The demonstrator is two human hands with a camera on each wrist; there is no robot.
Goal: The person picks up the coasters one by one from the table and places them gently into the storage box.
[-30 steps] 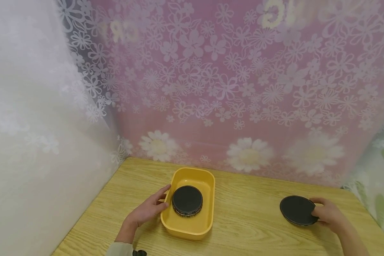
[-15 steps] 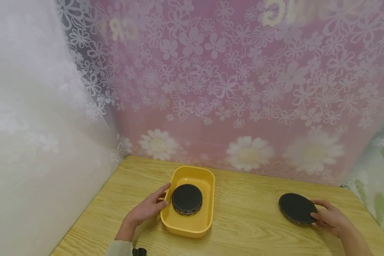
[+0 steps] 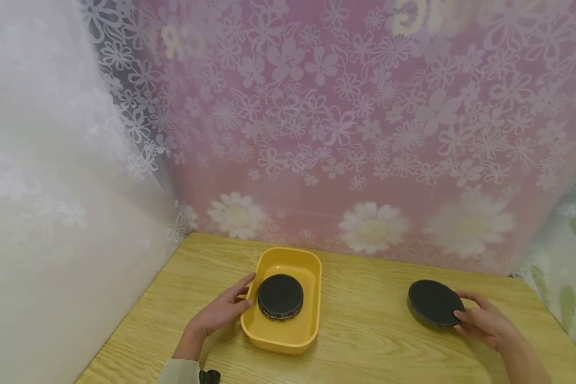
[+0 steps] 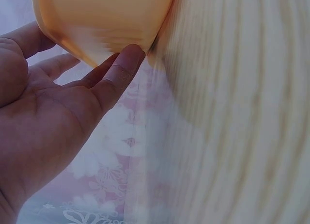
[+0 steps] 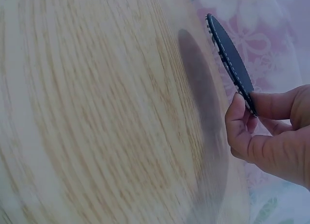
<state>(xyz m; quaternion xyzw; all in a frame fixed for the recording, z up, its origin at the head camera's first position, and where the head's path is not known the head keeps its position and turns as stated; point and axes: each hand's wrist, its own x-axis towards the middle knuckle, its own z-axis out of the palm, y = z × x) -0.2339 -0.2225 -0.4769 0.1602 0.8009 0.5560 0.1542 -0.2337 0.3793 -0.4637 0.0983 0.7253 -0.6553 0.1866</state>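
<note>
On wooden table (image 3: 365, 341), right hand (image 3: 485, 322) pinching black disc (image 3: 434, 302), lifted clear

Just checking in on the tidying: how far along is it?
Done: a stack of black round discs sits in the yellow plastic tray, steadied by the left hand. In hand: the right hand pinches one black disc, lifted off the wooden table. Left: placing it in the tray.

Your right hand (image 3: 485, 321) has carried the loose black disc (image 3: 434, 302) leftward and a little farther across the counter (image 3: 365, 341); it now hangs off the surface, pinched at its near-right edge between your fingers (image 5: 238, 120), casting a shadow below.
</note>
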